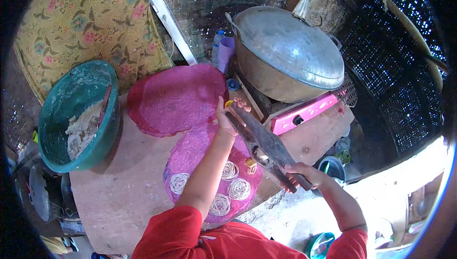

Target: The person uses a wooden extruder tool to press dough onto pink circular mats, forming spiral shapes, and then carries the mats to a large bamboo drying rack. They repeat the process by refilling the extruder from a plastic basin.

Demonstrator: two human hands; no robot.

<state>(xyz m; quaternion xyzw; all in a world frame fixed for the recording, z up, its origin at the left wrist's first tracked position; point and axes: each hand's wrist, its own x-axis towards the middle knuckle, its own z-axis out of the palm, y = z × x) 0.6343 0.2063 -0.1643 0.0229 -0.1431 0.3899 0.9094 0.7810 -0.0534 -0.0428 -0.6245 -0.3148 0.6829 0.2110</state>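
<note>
Both hands grip a dark wooden hand press (267, 144) with two long arms and dough in its middle hole. My left hand (230, 116) holds its upper end, beside a small yellow piece. My right hand (305, 175) is closed around the two arms at the lower end. Below the press lies a round pink mat (191, 152) bearing several coils of thin pale noodle-like strands (239, 189). A second pink round mat (175, 98) lies farther back, without coils. A green basin (48, 134) at the left contains pale dough (84, 130) and a reddish stick-like tool.
A large lidded metal pot (289, 52) stands over a pink-fronted stove (303, 114) at the back right. A purple cup (225, 53) and a plastic bottle (217, 44) stand by the woven wall. Floral cloth (93, 19) hangs behind the basin. The wooden table (117, 194) has its edge near me.
</note>
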